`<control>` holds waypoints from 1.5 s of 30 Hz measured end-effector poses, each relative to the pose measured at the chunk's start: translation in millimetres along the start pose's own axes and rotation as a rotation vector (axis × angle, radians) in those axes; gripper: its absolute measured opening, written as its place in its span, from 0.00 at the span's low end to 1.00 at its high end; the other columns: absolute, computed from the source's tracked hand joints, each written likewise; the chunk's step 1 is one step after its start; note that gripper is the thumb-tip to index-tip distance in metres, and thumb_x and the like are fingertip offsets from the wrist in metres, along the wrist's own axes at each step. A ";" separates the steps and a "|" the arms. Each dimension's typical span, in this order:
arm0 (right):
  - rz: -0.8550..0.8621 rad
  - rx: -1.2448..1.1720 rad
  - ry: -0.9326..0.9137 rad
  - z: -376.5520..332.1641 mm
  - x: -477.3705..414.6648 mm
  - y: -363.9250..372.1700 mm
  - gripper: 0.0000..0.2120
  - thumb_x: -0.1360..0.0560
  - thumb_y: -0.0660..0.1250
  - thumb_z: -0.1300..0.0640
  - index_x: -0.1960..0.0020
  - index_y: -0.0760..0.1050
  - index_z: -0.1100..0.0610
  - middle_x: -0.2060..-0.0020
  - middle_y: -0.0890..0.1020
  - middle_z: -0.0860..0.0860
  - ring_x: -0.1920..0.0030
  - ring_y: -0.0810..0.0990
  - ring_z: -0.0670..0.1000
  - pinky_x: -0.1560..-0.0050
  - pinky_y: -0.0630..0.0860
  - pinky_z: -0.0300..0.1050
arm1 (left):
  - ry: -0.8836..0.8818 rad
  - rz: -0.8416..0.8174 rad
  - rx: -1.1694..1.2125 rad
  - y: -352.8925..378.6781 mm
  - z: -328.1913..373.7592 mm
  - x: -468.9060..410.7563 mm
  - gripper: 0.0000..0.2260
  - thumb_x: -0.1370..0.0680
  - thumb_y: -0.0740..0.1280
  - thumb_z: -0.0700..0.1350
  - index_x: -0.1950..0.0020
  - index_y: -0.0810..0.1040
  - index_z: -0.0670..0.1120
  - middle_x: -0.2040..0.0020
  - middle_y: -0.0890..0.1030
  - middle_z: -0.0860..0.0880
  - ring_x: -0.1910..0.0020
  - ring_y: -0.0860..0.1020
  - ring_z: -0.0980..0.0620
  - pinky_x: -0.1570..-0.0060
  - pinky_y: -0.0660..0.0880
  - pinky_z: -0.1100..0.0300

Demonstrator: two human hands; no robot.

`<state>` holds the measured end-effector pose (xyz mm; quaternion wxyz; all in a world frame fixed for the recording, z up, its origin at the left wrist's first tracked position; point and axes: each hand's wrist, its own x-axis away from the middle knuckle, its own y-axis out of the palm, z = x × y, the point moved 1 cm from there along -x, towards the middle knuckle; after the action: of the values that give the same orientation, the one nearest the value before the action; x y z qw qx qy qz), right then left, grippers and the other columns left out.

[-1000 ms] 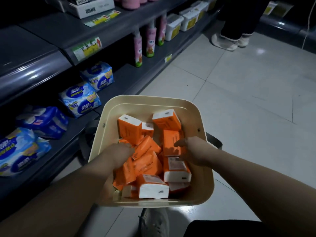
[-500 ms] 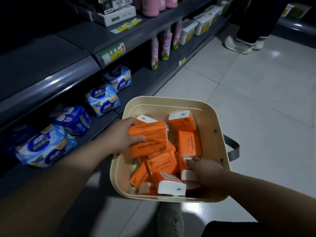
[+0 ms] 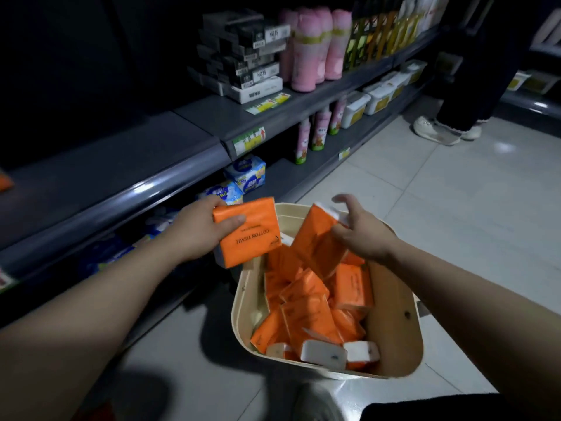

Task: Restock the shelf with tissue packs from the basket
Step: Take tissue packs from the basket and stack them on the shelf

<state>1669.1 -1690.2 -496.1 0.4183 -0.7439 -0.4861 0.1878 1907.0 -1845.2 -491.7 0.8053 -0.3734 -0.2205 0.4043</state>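
Mid-pickup: my left hand (image 3: 197,233) grips a tissue pack (image 3: 249,235), my right hand (image 3: 362,237) pinches a second pack (image 3: 314,241) over the basket (image 3: 394,326); next, the shelf (image 3: 121,168) at ten o'clock

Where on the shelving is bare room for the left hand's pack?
The orange tissue pack could go on the grey middle shelf left of the black boxes, bare save something orange at its far-left edge. Lower shelf: a gap between the blue packs and pink-green bottles. Further right it is crowded.
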 end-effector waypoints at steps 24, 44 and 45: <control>0.128 -0.443 -0.329 -279.6 -3.6 31.5 0.16 0.23 0.56 0.65 0.40 0.74 0.53 0.53 0.80 0.53 0.63 0.74 0.46 0.63 0.72 0.37 | -0.205 0.508 0.537 -230.3 -76.0 133.5 0.11 0.24 0.69 0.48 0.44 0.73 0.54 0.49 0.80 0.48 0.55 0.81 0.50 0.64 0.80 0.52; -0.010 -0.623 -0.229 -329.5 -52.1 98.8 0.22 0.34 0.76 0.58 0.50 0.68 0.43 0.42 0.73 0.55 0.50 0.76 0.54 0.57 0.75 0.46 | -0.295 0.641 0.054 -277.8 -113.2 93.8 0.18 0.37 0.80 0.42 0.51 0.78 0.47 0.61 0.78 0.52 0.60 0.78 0.52 0.58 0.75 0.59; -0.009 -0.620 -0.230 -328.0 -54.4 100.3 0.24 0.34 0.76 0.59 0.47 0.68 0.42 0.41 0.73 0.55 0.49 0.76 0.54 0.54 0.75 0.47 | -0.276 0.617 -0.012 -274.5 -116.8 88.0 0.18 0.37 0.80 0.43 0.51 0.79 0.47 0.59 0.79 0.51 0.58 0.78 0.52 0.57 0.75 0.60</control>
<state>1926.0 -1900.1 -393.7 0.1151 -0.8076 -0.5675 0.1117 2168.0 -1931.1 -345.8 0.6054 -0.3691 -0.2065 0.6742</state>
